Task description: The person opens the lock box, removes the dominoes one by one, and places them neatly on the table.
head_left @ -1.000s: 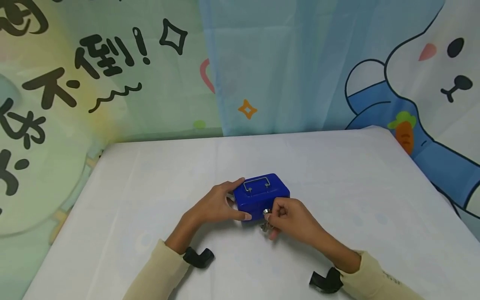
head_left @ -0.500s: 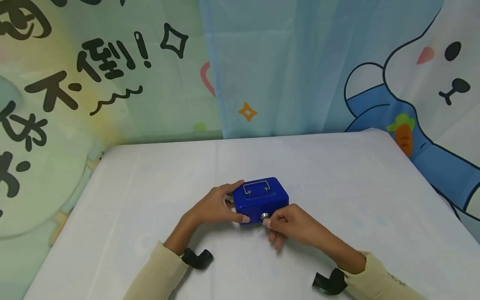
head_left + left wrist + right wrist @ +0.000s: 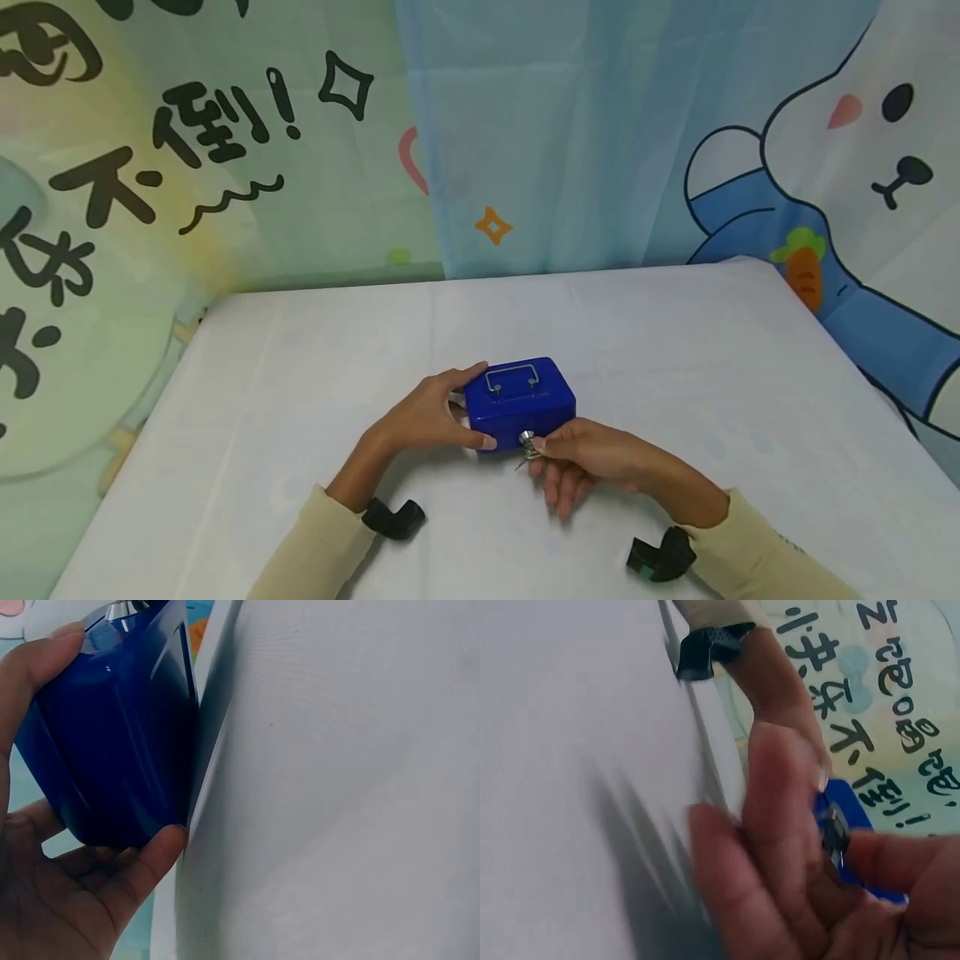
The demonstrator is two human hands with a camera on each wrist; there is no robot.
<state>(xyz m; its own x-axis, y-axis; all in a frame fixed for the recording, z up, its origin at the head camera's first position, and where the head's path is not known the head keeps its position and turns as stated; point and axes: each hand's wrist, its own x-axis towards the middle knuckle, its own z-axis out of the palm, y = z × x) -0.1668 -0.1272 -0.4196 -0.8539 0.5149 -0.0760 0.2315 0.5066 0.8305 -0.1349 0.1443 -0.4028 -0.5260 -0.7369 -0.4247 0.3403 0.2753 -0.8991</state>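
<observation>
A small blue metal cash box [image 3: 517, 410] with a thin wire handle [image 3: 513, 377] on its lid rests on the white table. Its lid is down. My left hand [image 3: 429, 408] grips the left end, thumb at the front and fingers around the side and back; the left wrist view shows this hold on the box [image 3: 112, 750] closely. At the silver lock [image 3: 527, 436] on the front, thumb and index finger of my right hand [image 3: 588, 457] pinch a key [image 3: 835, 834]. A small bunch of keys hangs below the lock. The other right fingers hang loosely extended.
A white cloth [image 3: 337, 333] covers the table. Behind it hangs a printed curtain [image 3: 555, 150] with writing and a cartoon animal. A black wrist mount [image 3: 395, 518] sits on the left wrist, another mount [image 3: 662, 554] on the right.
My right hand has turned and dropped slightly at the lock, its lower fingers uncurling and spreading downward. The left hand keeps its hold, and the box stays in about the same place.
</observation>
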